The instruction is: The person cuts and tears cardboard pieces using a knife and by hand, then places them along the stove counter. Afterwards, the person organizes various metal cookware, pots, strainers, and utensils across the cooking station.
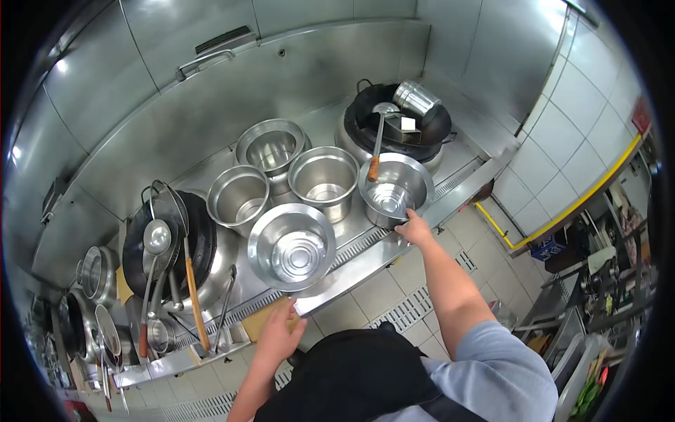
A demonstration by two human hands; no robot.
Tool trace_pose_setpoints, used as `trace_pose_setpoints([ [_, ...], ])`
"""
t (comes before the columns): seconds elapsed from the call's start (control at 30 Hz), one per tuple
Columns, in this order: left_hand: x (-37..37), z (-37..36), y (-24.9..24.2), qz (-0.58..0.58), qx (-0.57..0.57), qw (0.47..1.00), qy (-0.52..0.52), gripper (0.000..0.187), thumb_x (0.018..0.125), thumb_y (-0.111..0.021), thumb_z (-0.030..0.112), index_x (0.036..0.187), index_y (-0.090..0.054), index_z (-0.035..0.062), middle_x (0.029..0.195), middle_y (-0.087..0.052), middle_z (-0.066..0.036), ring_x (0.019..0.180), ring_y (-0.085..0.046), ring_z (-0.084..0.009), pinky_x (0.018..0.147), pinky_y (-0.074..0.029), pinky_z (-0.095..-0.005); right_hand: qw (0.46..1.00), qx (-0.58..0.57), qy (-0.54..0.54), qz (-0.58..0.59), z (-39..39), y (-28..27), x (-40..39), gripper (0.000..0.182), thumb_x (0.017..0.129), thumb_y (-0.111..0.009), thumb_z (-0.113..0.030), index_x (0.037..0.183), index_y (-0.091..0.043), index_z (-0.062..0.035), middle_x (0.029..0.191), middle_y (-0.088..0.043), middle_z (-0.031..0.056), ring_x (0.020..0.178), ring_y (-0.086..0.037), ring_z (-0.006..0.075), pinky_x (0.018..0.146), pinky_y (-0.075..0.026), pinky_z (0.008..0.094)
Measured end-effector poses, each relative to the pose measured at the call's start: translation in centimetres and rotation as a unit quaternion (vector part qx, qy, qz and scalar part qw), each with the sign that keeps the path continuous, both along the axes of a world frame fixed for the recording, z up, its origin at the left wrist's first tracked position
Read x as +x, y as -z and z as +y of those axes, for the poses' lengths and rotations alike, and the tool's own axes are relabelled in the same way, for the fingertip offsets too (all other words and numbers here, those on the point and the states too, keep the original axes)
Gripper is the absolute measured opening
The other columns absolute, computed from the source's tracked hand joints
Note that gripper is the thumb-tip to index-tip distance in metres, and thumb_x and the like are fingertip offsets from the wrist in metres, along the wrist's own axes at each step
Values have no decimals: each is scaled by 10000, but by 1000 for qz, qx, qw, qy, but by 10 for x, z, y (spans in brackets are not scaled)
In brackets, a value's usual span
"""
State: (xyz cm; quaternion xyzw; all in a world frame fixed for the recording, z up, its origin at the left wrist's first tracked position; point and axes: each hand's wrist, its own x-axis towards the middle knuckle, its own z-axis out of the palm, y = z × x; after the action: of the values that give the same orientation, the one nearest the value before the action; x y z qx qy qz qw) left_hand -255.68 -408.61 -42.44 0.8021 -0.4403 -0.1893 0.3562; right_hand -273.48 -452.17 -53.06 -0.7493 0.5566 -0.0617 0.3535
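Touching the near rim of a deep, round silver steel pot (416,179), the right hand (416,228) is keeping thumb and fingers parted; whether it is gripping, one cannot tell. Left of that pot, a wide, flared silver steel pot (292,246) is sitting on the grey metal surface (370,260), the left hand (281,329) hovering loosely open near it. Behind the deep pot, a round black wok (437,128) is standing.

We read no text, label, brand, number or sign. Relative to the yellow strip (619,167), we resolved no lettering on the blue box (548,247) just below or the red patch (640,114) above.
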Motion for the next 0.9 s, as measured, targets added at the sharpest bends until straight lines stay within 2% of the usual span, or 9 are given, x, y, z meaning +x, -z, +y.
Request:
trace_pose_setpoints([
  [0.13, -31, -41, 5, -8, 73, 997, -5, 480, 873, -716, 211, 1299, -589, 31, 1086, -678, -150, 1010, -661, -292, 889, -519, -401, 974, -217, -24, -53, -42, 47, -6, 548, 794, -814, -272, 1247, -603, -45, 912, -731, 181, 771, -711, 339, 713, -558, 393],
  [0.17, -34, -47, 1, -19, 70, 997, -15, 479, 868, -720, 195, 1297, -592, 25, 1071, -682, -147, 1001, -664, -284, 887, -520, -393, 992, -108, 11, -56, -48, 23, -5, 515, 769, -835, -352, 1126, -664, -24, 1052, -721, 217, 1012, -686, 380, 880, -531, 421],
  [0.3, -9, -60, -6, -41, 30, 992, -118, 408, 873, -707, 208, 1227, -633, 20, 1043, -683, -153, 991, -663, -310, 887, -521, -392, 970, -223, -61, -71, -77, -29, -9, 462, 744, -852, -373, 1000, -719, -12, 929, -730, 205, 880, -711, 375, 784, -556, 430],
  [0.47, 88, -106, -13, -167, 17, 961, -219, 366, 877, -683, 206, 1179, -659, 1, 1100, -676, -192, 1052, -642, -359, 937, -503, -421, 986, -142, -86, -26, -80, -123, -44, 436, 726, -871, -322, 971, -715, 4, 869, -729, 190, 824, -718, 341, 752, -553, 400],
  [0.57, 173, -169, 31, -276, 11, 942, -190, 480, 856, -696, 270, 1211, -627, -46, 1200, -641, -260, 1143, -594, -416, 1016, -452, -474, 979, -161, -121, -3, -86, -151, -88, 433, 720, -875, -313, 960, -709, 7, 865, -727, 185, 808, -712, 319, 760, -548, 390],
  [0.63, 200, -213, 38, -291, 122, 934, -165, 530, 852, -704, 321, 1228, -613, -42, 1271, -605, -257, 1187, -572, -401, 1021, -437, -490, 986, -158, -57, 13, -83, -180, -123, 430, 721, -874, -316, 955, -708, 5, 860, -726, 177, 799, -708, 309, 758, -545, 386],
  [0.73, 229, -248, 42, -230, 282, 914, -180, 371, 871, -701, 306, 1053, -671, -16, 1024, -693, -231, 984, -660, -404, 871, -503, -506, 989, -146, 36, 5, -96, -197, -177, 429, 742, -874, -320, 920, -683, 20, 782, -705, 120, 738, -688, 216, 693, -534, 338],
  [0.83, 257, -250, 31, -247, 264, 917, -171, 331, 877, -701, 271, 1021, -666, -24, 944, -679, -224, 901, -649, -398, 806, -491, -488, 975, -107, 166, -97, -126, -195, -239, 371, 776, -868, -265, 855, -648, 23, 736, -669, 63, 662, -620, 107, 623, -504, 274],
  [0.9, 269, -249, 8, -265, 209, 926, -167, 305, 881, -702, 247, 1000, -662, -30, 891, -670, -219, 845, -641, -395, 763, -483, -476, 964, -185, 177, -75, -152, -193, -272, 345, 760, -868, -204, 888, -650, 31, 734, -667, 76, 665, -603, 126, 632, -498, 289],
])
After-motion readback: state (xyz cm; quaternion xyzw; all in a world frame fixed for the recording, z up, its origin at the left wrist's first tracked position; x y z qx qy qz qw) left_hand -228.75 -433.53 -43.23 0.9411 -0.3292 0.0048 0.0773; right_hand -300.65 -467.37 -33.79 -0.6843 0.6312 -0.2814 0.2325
